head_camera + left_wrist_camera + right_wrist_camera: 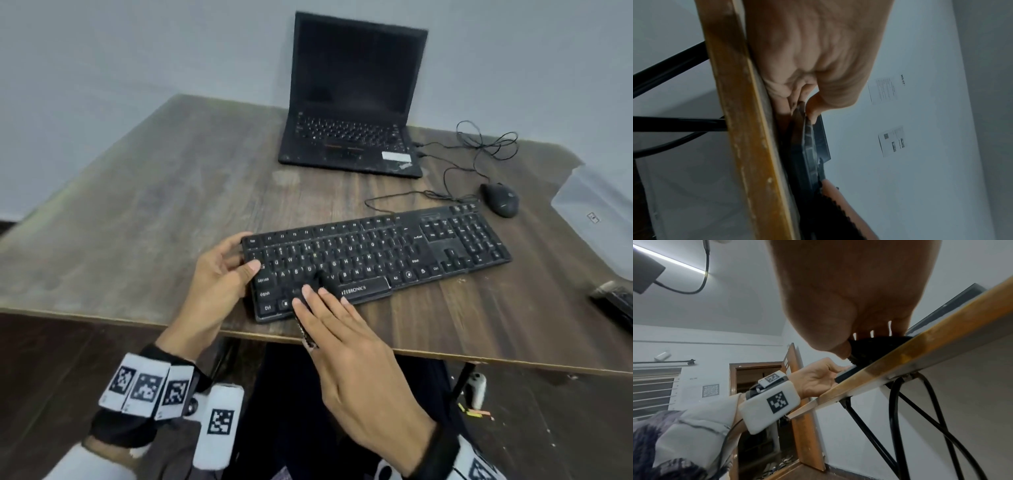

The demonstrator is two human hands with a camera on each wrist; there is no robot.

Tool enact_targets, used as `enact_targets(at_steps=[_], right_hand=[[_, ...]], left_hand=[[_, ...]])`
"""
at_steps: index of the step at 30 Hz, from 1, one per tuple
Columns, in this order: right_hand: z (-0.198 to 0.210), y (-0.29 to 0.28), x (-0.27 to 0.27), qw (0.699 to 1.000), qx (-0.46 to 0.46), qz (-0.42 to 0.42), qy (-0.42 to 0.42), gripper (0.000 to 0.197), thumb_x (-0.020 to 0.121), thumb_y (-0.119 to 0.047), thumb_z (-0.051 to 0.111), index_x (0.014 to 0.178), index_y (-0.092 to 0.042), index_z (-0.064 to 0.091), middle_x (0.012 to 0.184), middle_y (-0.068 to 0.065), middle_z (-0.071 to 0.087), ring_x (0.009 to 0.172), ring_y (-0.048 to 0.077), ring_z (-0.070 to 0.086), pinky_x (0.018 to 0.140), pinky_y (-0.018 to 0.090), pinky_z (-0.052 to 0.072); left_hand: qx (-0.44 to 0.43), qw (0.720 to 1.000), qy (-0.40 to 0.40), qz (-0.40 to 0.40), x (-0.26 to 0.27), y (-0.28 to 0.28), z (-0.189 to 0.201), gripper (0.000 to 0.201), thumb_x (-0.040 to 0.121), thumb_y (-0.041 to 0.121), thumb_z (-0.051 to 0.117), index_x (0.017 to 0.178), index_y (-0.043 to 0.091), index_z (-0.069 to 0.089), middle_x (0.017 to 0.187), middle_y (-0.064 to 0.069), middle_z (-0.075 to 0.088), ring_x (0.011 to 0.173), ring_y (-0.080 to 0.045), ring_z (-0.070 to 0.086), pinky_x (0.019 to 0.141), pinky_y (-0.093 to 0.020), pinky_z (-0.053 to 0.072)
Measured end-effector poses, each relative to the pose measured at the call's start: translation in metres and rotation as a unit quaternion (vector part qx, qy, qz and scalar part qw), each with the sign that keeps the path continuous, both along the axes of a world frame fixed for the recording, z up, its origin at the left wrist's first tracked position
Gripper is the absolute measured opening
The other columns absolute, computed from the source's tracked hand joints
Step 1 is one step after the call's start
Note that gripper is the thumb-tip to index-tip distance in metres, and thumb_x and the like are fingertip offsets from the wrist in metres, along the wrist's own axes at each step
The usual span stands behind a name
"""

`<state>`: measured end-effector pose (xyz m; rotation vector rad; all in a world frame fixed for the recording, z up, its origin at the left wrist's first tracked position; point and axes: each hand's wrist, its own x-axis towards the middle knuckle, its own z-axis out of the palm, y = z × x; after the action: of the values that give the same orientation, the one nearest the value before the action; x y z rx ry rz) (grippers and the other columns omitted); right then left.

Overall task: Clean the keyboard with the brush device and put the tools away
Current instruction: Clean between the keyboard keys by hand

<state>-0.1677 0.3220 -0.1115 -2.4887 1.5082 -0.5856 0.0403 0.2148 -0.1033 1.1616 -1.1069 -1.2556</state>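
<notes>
While my wooden table (178, 192) fills most of the head view, the black laptop (352, 102) stands open at twelve o'clock with its screen dark. At three o'clock from my hands the black keyboard (411, 246) lies slightly slanted near the table's front edge, its cable running up to the laptop. A black mouse (500, 199) sits at about one o'clock from the keyboard, just beyond its right end. My left hand (219, 277) grips the keyboard's left end, thumb on top of the keys, fingers curled round the edge. My right hand (346, 346) holds the small black brush device (317, 282) against the lower-left keys, fingers lying extended over it, thumb underneath.
</notes>
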Motion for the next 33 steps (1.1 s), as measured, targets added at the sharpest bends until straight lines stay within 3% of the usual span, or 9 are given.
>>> enact_targets(at_steps=[5,9,13,15,19,22,25,29,33], right_hand=[[0.0,-0.009,-0.015,1.0,-0.009,-0.001,0.012,0.064,0.108,-0.024,0.046,0.168,-0.031,0.024,0.175,-0.016,0.016,0.161,-0.002,0.005,0.132,0.028,0.016],[0.006,-0.016,-0.011,0.999,-0.012,-0.032,-0.028,0.072,0.093,-0.015,0.041,0.164,-0.028,0.037,0.168,-0.016,0.037,0.157,0.0,0.026,0.129,0.029,0.026],[0.006,-0.018,-0.003,0.998,-0.009,-0.044,-0.045,0.067,0.09,-0.016,0.041,0.155,-0.026,0.053,0.165,-0.014,0.042,0.155,0.002,0.031,0.128,0.019,0.014],[0.003,-0.016,0.0,0.997,0.008,-0.037,-0.062,0.067,0.092,-0.012,0.047,0.157,-0.028,0.05,0.168,-0.016,0.035,0.158,-0.003,0.02,0.13,0.021,0.013],[-0.003,-0.015,0.001,0.997,0.009,-0.021,-0.076,0.068,0.096,-0.01,0.05,0.161,-0.029,0.044,0.171,-0.018,0.029,0.159,-0.005,0.011,0.131,0.024,0.014],[-0.004,-0.018,-0.001,0.998,-0.002,-0.015,-0.059,0.064,0.098,-0.014,0.045,0.161,-0.027,0.043,0.17,-0.016,0.031,0.16,-0.003,0.014,0.131,0.026,0.016],[-0.004,-0.016,-0.006,1.0,-0.011,-0.013,-0.026,0.065,0.095,-0.013,0.046,0.16,-0.027,0.045,0.169,-0.015,0.033,0.159,0.0,0.021,0.13,0.028,0.021],[0.005,-0.026,-0.05,0.99,-0.01,-0.134,-0.032,0.069,0.093,-0.002,0.061,0.156,-0.028,0.051,0.164,-0.016,0.04,0.152,0.003,0.036,0.126,0.036,0.034],[0.02,-0.043,-0.08,0.969,-0.011,-0.232,-0.08,0.057,0.101,-0.006,0.06,0.154,-0.025,0.055,0.162,-0.013,0.043,0.151,0.006,0.04,0.125,0.033,0.036]], left_hand=[[0.033,0.998,0.048,-0.007,-0.005,0.001,0.008,0.053,0.084,-0.011,0.069,0.13,0.014,0.062,0.115,-0.004,0.077,0.106,-0.02,0.073,0.08,-0.033,0.062],[0.063,0.993,0.089,0.045,-0.015,0.002,0.012,0.05,0.084,-0.013,0.067,0.126,0.014,0.066,0.106,-0.001,0.079,0.091,-0.011,0.076,0.065,-0.023,0.061],[0.084,0.986,0.119,0.08,-0.023,-0.002,0.017,0.047,0.083,-0.012,0.064,0.117,0.021,0.07,0.1,0.001,0.079,0.072,-0.003,0.075,0.051,-0.017,0.054],[0.09,0.983,0.137,0.079,-0.024,-0.005,0.018,0.047,0.083,-0.007,0.064,0.12,0.021,0.07,0.106,-0.002,0.078,0.073,-0.007,0.075,0.052,-0.021,0.056],[0.128,0.971,0.197,0.052,-0.031,-0.005,0.02,0.033,0.087,0.012,0.063,0.12,0.012,0.07,0.111,-0.017,0.075,0.087,-0.032,0.074,0.068,-0.043,0.061],[0.118,0.968,0.219,0.041,-0.033,-0.003,0.021,0.024,0.097,0.023,0.056,0.113,0.014,0.071,0.097,-0.009,0.078,0.081,-0.027,0.076,0.064,-0.039,0.062],[0.106,0.969,0.218,0.049,-0.032,-0.002,0.018,0.023,0.102,0.025,0.053,0.111,0.015,0.071,0.108,-0.013,0.077,0.089,-0.029,0.077,0.065,-0.042,0.062],[0.104,0.968,0.219,0.068,-0.027,-0.002,0.017,0.026,0.104,0.022,0.053,0.119,0.009,0.07,0.111,-0.014,0.077,0.095,-0.031,0.076,0.064,-0.045,0.062],[0.101,0.966,0.224,0.078,-0.03,0.0,0.017,0.029,0.103,0.018,0.053,0.126,0.006,0.067,0.116,-0.017,0.075,0.1,-0.033,0.075,0.067,-0.047,0.062]])
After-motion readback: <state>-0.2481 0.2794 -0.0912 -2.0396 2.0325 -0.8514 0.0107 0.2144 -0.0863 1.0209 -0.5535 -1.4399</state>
